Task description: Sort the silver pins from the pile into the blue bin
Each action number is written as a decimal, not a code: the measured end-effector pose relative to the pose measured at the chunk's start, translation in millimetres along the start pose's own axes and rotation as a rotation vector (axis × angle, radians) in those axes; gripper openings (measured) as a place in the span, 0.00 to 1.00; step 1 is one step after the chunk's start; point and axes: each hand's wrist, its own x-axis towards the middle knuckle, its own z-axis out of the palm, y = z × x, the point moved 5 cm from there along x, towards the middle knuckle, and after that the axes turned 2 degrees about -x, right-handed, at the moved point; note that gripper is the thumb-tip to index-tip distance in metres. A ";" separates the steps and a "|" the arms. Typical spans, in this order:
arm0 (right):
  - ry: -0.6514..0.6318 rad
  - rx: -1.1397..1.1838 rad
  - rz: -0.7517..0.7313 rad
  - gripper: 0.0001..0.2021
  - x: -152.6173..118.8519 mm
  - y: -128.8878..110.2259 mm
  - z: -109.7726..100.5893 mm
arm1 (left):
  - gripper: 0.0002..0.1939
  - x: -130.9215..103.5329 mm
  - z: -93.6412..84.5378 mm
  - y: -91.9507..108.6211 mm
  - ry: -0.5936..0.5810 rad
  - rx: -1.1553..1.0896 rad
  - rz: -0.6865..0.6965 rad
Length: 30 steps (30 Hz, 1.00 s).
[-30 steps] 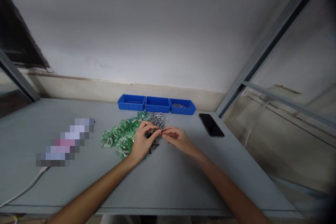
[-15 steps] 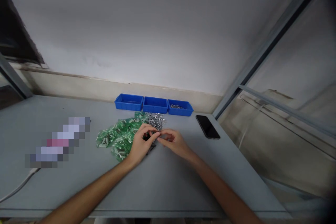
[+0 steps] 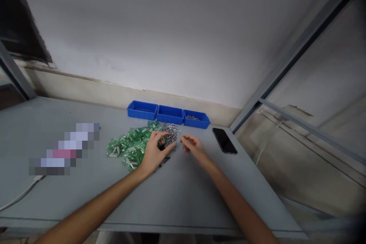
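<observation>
My left hand point(image 3: 156, 151) rests beside a heap of green plastic bags point(image 3: 131, 143) with small pale metal parts inside. Its thumb and index finger are spread apart, with nothing visible between them. Just beyond its fingers lies a loose pile of thin silvery metal pins point(image 3: 171, 129), partly hidden by that hand. To the right of the pile is my right hand point(image 3: 194, 148), apart from the left one. Its thumb and fingertips are pinched together; whatever is in them is too small to make out. Small dark pieces point(image 3: 165, 162) lie under my left wrist.
Three blue bins point(image 3: 170, 115) stand in a row by the wall; the right one holds small metal pieces. A black phone point(image 3: 224, 140) lies near the table's right edge. At left are a blurred-out object point(image 3: 67, 148) and a white cable point(image 3: 21, 197). A metal frame post rises at right.
My hands, whose fingertips met half a second ago, have come apart. The left thumb and index finger have spread, and the right hand has drawn slightly to the right.
</observation>
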 end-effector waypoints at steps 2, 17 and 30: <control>0.074 0.013 -0.025 0.19 6.7 -0.5 -11.9 | 0.14 0.9 -2.2 -0.9 0.026 -0.001 -0.002; 0.321 -0.054 -0.060 0.22 72.9 -12.0 -87.4 | 0.07 11.6 -10.4 -9.3 0.051 -0.045 0.026; -0.165 -0.546 -0.249 0.17 12.1 13.6 -5.3 | 0.06 11.8 -14.0 -11.3 0.105 -0.006 0.025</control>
